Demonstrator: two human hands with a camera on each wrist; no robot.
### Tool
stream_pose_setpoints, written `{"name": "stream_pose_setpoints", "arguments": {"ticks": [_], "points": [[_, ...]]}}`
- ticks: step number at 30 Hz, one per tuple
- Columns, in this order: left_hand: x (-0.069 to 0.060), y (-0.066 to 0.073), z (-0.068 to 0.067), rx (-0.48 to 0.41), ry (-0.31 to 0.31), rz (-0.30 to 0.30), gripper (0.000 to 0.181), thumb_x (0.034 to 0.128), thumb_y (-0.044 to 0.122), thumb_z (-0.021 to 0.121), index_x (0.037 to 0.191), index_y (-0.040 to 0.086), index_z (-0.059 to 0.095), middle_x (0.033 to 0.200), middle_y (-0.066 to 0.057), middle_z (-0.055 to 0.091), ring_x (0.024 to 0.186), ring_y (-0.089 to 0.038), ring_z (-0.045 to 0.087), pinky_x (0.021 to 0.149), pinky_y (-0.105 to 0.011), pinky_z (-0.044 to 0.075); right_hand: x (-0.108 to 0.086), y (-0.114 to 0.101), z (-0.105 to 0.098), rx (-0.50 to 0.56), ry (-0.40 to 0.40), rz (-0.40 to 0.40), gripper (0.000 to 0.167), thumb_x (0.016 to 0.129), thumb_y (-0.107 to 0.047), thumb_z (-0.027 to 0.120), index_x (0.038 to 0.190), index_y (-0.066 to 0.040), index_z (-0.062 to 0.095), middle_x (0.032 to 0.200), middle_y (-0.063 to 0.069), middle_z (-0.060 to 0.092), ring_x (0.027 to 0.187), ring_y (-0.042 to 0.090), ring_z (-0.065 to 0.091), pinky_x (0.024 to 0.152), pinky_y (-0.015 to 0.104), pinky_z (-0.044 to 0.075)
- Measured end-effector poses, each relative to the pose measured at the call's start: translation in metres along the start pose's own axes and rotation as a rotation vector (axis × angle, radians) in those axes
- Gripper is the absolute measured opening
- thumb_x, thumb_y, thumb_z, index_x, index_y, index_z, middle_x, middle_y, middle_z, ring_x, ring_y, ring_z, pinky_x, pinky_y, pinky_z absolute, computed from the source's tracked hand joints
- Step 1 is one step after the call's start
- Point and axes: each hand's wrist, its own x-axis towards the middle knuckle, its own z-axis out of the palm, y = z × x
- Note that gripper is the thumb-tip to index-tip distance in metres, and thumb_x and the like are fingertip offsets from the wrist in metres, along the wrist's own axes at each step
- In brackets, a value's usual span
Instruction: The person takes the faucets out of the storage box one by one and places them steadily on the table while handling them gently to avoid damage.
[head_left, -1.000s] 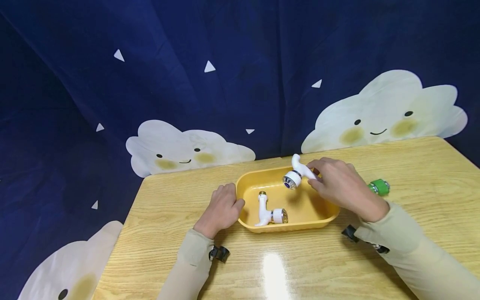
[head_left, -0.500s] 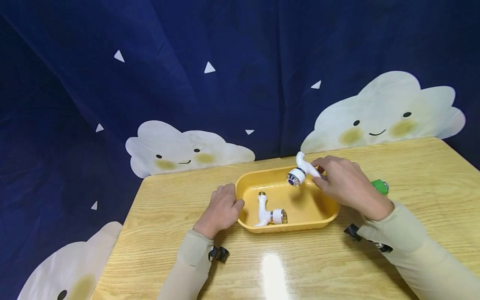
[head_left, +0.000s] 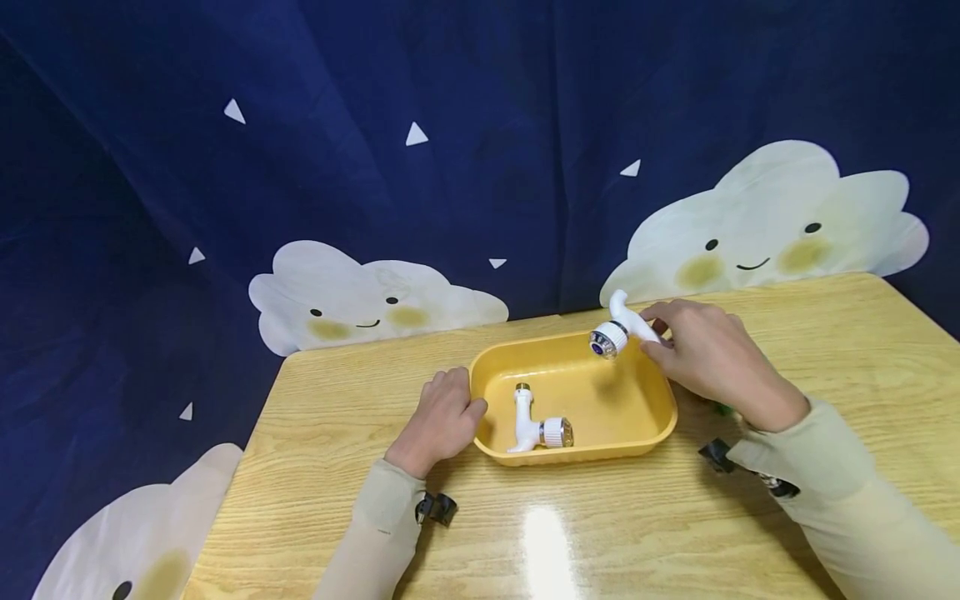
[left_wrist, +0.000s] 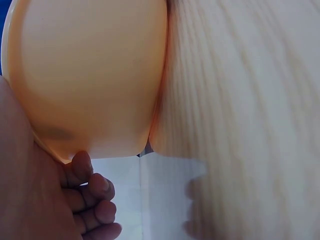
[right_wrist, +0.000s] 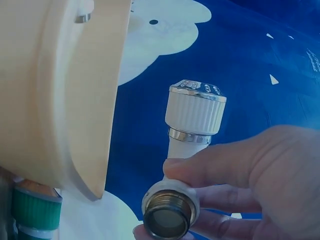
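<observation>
My right hand (head_left: 712,354) pinches a white faucet (head_left: 633,321) by its inlet end, up above the right part of a yellow plastic basin (head_left: 592,452). In the right wrist view the ribbed knob (right_wrist: 195,114) with its chrome cap points up, and the threaded brass inlet (right_wrist: 169,216) faces the camera. A second white faucet (head_left: 528,429) lies inside the basin near its left end. My left hand (head_left: 438,421) grips the basin's left rim with curled fingers; the left wrist view has those fingers (left_wrist: 97,187) beside the basin's wall (left_wrist: 95,75).
Something with a green ribbed knob (right_wrist: 37,206) is on the table just right of the basin, mostly hidden behind my right hand in the head view. The wooden table (head_left: 337,433) backs onto a dark blue curtain (head_left: 450,167) with cloud prints.
My right hand has carried the faucet to the right and up, toward the basin's far right rim, covering the green knob. The left hand and the basin have stayed put.
</observation>
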Motion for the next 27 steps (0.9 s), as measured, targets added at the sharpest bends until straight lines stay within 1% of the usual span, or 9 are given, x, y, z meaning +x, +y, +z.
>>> {"name": "stream_pose_setpoints", "arguments": {"ticks": [5,14,20,27], "points": [[-0.0004,-0.0002,-0.0009,0.000,-0.003,0.004,0.015,0.0961,0.023,0.046,0.085,0.013,0.049,0.081,-0.004,0.045,0.078,-0.022,0.039,0.075,-0.033,0.029,-0.0002,0.0020,-0.0033,-0.003,0.018,-0.006,0.032,0.091,-0.017,0.072,0.120,-0.002,0.072,0.104,0.017,0.076,0.075,0.023,0.059,0.057,0.030,0.038],[-0.0015,0.0010,-0.0010,0.004,-0.003,0.004,0.015,0.0950,0.023,0.045,0.085,0.013,0.049,0.080,-0.004,0.044,0.078,-0.022,0.039,0.075,-0.032,0.029,-0.0005,0.0039,-0.0045,0.004,0.003,0.018,0.032,0.092,-0.018,0.071,0.120,-0.004,0.072,0.103,0.015,0.076,0.072,0.022,0.057,0.055,0.031,0.038],[-0.0008,0.0006,0.0000,0.009,-0.008,0.003,0.016,0.0954,0.024,0.044,0.085,0.013,0.049,0.080,-0.004,0.045,0.078,-0.022,0.039,0.075,-0.032,0.029,0.0005,0.0064,-0.0057,0.006,-0.011,0.034,0.036,0.093,-0.021,0.072,0.124,-0.003,0.071,0.104,0.016,0.076,0.069,0.021,0.055,0.055,0.031,0.038],[-0.0006,0.0009,-0.0005,0.006,-0.003,0.008,0.016,0.0953,0.024,0.044,0.085,0.013,0.048,0.081,-0.004,0.044,0.078,-0.023,0.038,0.075,-0.032,0.028,0.0021,0.0093,-0.0083,0.012,-0.027,0.056,0.041,0.092,-0.019,0.072,0.129,-0.003,0.069,0.108,0.019,0.075,0.064,0.020,0.052,0.054,0.032,0.037]]}}
